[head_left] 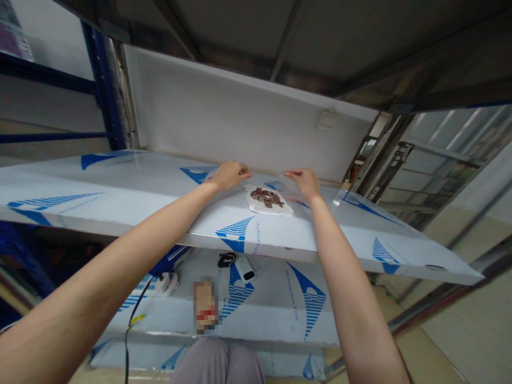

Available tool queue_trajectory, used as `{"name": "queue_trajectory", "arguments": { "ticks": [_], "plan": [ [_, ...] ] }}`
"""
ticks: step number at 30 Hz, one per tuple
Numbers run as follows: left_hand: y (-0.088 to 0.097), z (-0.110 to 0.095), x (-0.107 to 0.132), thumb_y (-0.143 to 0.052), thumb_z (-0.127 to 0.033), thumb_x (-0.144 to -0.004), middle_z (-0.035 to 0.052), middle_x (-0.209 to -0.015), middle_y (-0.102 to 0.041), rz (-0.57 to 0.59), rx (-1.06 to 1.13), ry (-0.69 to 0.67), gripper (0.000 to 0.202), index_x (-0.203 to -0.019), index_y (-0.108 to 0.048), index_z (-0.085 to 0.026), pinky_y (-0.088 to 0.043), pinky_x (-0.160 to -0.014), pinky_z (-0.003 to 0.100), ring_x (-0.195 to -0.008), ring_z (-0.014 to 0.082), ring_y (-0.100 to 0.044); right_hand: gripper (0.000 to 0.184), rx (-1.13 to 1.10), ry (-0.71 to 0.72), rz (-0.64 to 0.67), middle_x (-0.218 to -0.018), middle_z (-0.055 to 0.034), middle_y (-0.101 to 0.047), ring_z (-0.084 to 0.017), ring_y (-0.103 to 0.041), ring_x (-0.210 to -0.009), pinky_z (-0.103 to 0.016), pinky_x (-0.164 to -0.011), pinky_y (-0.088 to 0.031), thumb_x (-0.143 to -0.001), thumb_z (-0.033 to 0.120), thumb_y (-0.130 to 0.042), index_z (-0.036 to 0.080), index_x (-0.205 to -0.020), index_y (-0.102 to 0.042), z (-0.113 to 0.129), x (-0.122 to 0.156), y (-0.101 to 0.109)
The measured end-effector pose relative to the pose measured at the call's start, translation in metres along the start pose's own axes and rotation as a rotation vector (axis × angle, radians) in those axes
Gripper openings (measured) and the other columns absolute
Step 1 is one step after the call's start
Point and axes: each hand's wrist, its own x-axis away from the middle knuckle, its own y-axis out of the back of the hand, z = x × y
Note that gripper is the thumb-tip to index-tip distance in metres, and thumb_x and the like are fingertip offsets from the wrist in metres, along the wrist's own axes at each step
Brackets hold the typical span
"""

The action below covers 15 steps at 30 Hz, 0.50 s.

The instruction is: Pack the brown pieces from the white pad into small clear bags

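My left hand rests at the far side of a white shelf board covered in blue-printed protective film, its fingers pinched together. Just right of it lies a white cloth or paper piece carrying a heap of small dark brown pieces. My right hand is beyond that piece's right end, pinching the edge of a clear plastic sheet. The sheet's full extent is hard to see. I cannot tell whether my left hand holds the same sheet.
Below the board, a lower filmed shelf holds a white camera-like device, a black item, a white item, a pixelated patch and a black cable. A blue steel rack upright stands left; a white wall stands behind.
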Motion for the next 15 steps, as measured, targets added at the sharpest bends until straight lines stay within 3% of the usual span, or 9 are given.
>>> {"name": "queue_trajectory", "arguments": {
  "ticks": [3, 5, 12, 15],
  "plan": [
    [-0.012, -0.018, -0.002, -0.056, -0.040, -0.086, 0.0070, -0.089, -0.072, 0.037, 0.313, -0.136, 0.027, -0.086, -0.069, -0.017, -0.043, -0.076, 0.027, -0.082, 0.0186, -0.063, 0.027, -0.331, 0.067, 0.064, -0.095, -0.0091, -0.075, -0.024, -0.068, -0.091, -0.036, -0.083, -0.050, -0.078, 0.038, -0.064, 0.016, -0.088, -0.075, 0.017, -0.001, -0.012],
    [-0.020, -0.026, -0.003, -0.060, -0.037, -0.084, 0.0058, -0.090, -0.072, 0.045, 0.381, -0.135, 0.022, -0.087, -0.069, -0.017, -0.043, -0.076, 0.027, -0.083, 0.0180, -0.062, 0.026, -0.449, 0.082, 0.114, -0.094, -0.0083, -0.075, -0.022, -0.068, -0.090, -0.034, -0.084, -0.050, -0.077, 0.037, -0.064, 0.015, -0.086, -0.075, 0.026, 0.001, -0.020],
    [-0.018, -0.022, -0.005, -0.060, -0.037, -0.084, 0.0067, -0.085, -0.071, -0.128, 0.357, 0.029, 0.023, -0.087, -0.069, -0.015, -0.042, -0.070, 0.028, -0.077, 0.0179, -0.061, 0.028, -0.525, 0.041, 0.105, -0.084, -0.0056, -0.075, -0.021, -0.067, -0.086, -0.032, -0.080, -0.050, -0.075, 0.040, -0.065, 0.014, -0.081, -0.075, 0.039, 0.006, -0.025],
    [-0.017, -0.022, -0.006, -0.061, -0.029, -0.083, 0.0058, -0.086, -0.072, -0.074, 0.440, -0.029, 0.017, -0.088, -0.069, -0.015, -0.042, -0.073, 0.027, -0.079, 0.0169, -0.061, 0.033, -0.532, 0.048, 0.121, -0.085, -0.0052, -0.075, -0.022, -0.067, -0.087, -0.033, -0.079, -0.051, -0.074, 0.047, -0.065, 0.015, -0.082, -0.075, 0.037, 0.005, -0.025]
  ]
}}
